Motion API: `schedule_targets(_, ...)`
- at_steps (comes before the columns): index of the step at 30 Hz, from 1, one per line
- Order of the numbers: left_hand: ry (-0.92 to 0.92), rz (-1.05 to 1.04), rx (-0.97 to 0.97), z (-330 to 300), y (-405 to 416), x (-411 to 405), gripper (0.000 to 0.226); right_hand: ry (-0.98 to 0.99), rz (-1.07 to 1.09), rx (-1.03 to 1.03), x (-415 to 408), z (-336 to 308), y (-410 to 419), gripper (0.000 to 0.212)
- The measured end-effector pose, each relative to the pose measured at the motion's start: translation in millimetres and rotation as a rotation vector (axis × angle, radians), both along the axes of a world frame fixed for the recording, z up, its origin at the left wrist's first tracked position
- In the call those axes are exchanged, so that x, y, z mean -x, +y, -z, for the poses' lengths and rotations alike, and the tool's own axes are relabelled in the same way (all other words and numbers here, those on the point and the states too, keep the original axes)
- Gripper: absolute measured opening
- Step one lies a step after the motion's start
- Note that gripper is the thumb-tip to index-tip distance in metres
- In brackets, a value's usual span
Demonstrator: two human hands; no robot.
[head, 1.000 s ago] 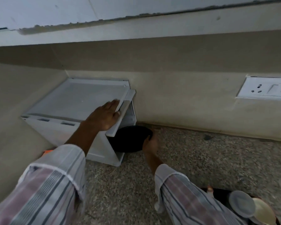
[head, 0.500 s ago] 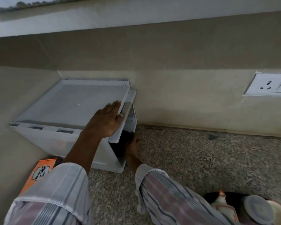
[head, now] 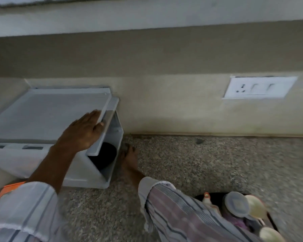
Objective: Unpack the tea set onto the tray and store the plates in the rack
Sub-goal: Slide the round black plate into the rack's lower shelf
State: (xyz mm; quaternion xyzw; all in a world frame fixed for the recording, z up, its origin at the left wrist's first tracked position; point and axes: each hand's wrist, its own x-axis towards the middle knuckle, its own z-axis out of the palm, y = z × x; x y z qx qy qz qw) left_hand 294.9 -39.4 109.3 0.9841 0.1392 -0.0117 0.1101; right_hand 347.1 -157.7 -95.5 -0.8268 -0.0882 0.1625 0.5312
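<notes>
White plastic made up the rack (head: 47, 117), a closed box standing on the speckled stone tabletop (head: 191, 165) in the corner where two beige walls met. An orange carton (head: 6, 190) lay at the far left edge, partly hidden behind the left sleeve (head: 21, 212). The left hand (head: 82, 131) lay flat on the rack's top near its right end, fingers straight and together, their tips at the raised edge of the side flap (head: 103, 130); it pressed rather than gripped. That flap stood tilted outward, leaving the right end of the rack open. Inside the opening a black plate (head: 105, 157) stood on edge, only its rounded rim showing in the dark. Just beside the opening, low on the tabletop, was the right hand (head: 129, 154), blurred, its fingers pointing towards the plate; whether they touched it or were curled around anything could not be told. The striped right sleeve (head: 178, 212) ran down from it to the lower edge. Further right, on the wall, sat a white switch plate (head: 259, 88) with a socket. At the lower right a dark tray (head: 269, 222) carried a small white pot with a red knob (head: 207, 200), a round grey lid (head: 236, 204) and two cream cups (head: 256, 208), all blurred and well apart from the rack.
</notes>
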Motion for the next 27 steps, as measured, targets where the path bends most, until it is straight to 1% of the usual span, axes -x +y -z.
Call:
schedule_targets(2,-0.098,0.007,-0.038,-4.9,-6.8,3.7,0.06,-0.074,-0.084,0.053,-17.3,-11.0,-36.3,0.042)
schedule_targets(4,-0.217,0.015,-0.155,-7.6,-23.0,6.7,0.067,-0.134,-0.118,0.124,-34.0,-23.9,-75.8,0.043)
schedule_targets(6,-0.326,0.045,-0.257,-3.6,-50.5,-1.5,0.064,-0.183,-0.124,0.2,-51.4,-35.8,-118.7,0.045)
schedule_targets(7,-0.343,0.041,-0.271,-1.1,-64.8,-7.0,0.062,-0.195,-0.135,0.236,-58.2,-40.8,-134.5,0.042)
schedule_targets(9,-0.364,0.033,-0.212,9.5,-109.6,-28.7,0.055,-0.23,-0.132,0.301,-71.7,-48.8,-180.8,0.035)
schedule_targets(11,-0.329,0.021,-0.095,23.7,-156.8,-49.6,0.048,-0.276,-0.133,0.371,-81.6,-50.6,-224.7,0.034)
schedule_targets(13,-0.195,0.01,0.006,41.6,-200.8,-66.8,0.047,-0.308,-0.142,0.431,-89.6,-48.2,-265.6,0.034)
schedule_targets(15,-0.132,0.028,0.041,58.8,-241.5,-78.2,0.05,-0.324,-0.149,0.48,-94.9,-49.0,-307.8,0.035)
schedule_targets(19,-0.062,0.063,0.128,90.3,-321.0,-92.1,0.05,-0.335,-0.15,0.557,-96.6,-47.3,-399.0,0.036)
schedule_targets(23,-0.01,0.078,0.159,111.1,-407.3,-105.0,0.051,-0.302,-0.136,0.615,-98.8,-43.5,-490.9,0.037)
schedule_targets(27,-0.043,0.104,0.138,115.2,-481.9,-113.6,0.046,-0.255,-0.079,0.645,-101.5,-40.3,-568.9,0.038)
